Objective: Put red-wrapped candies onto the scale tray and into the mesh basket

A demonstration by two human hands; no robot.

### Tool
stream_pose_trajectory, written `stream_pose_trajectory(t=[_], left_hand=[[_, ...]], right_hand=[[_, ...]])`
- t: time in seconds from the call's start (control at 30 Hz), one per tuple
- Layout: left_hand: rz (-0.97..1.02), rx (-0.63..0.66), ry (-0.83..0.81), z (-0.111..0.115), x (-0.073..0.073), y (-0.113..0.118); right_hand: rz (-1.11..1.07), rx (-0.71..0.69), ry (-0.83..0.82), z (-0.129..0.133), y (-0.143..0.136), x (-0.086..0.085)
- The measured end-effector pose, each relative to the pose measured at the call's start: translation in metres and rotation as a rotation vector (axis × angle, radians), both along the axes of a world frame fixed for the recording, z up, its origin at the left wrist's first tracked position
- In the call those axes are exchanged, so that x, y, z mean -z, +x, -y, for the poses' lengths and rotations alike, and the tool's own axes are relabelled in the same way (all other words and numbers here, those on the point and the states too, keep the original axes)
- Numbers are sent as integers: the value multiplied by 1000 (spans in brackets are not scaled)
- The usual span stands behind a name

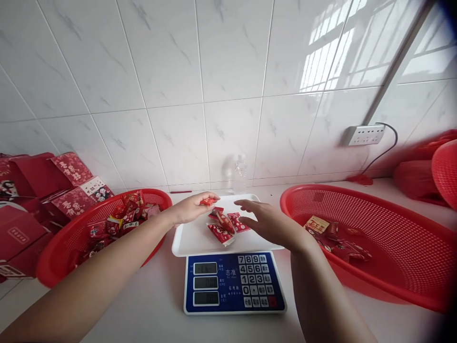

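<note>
My left hand (pixel 195 207) is over the left part of the white weighing tray (pixel 189 240), its fingers closed on a small red candy packet (pixel 208 202). Opposite it, my right hand (pixel 262 219) hovers at the tray's right side with fingers apart and nothing in them. Between the hands, several red wrapped snack packets (pixel 220 233) lie in a loose group on the tray. The tray sits on a digital scale with a blue keypad panel (pixel 233 283) and three small displays.
To the left, a red plastic basket (pixel 162 197) holds many wrapped snacks; red printed gift boxes (pixel 32 190) stand beyond it. A larger red basket (pixel 389 224) with some packets is at the right. A clear bottle (pixel 240 174) stands by the tiled wall, below and left of a power socket (pixel 366 135).
</note>
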State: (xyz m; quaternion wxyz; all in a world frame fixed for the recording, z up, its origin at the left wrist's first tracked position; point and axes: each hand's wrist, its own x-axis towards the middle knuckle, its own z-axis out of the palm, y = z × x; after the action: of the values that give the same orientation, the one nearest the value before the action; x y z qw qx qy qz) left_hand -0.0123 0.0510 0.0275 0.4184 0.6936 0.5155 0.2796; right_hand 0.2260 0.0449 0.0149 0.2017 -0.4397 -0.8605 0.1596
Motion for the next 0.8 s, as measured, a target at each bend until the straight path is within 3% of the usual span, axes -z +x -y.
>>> stream_pose_trajectory(t=[0.17,0.33,0.4,0.67,0.8], left_hand=[[102,16,2,3,-5,18],[184,148,-20,8,-4,32],[187,137,-24,9,-4,35],[-31,94,33,17,-1,40],[-183,72,225,25,6,36]], right_hand=[[-82,-16,47,2,-6,0],[-245,-54,164,3,-21,2],[-312,-39,181,1,-26,4],[-412,-50,235,-5,-32,9],[-320,106,166,-11,-26,7]])
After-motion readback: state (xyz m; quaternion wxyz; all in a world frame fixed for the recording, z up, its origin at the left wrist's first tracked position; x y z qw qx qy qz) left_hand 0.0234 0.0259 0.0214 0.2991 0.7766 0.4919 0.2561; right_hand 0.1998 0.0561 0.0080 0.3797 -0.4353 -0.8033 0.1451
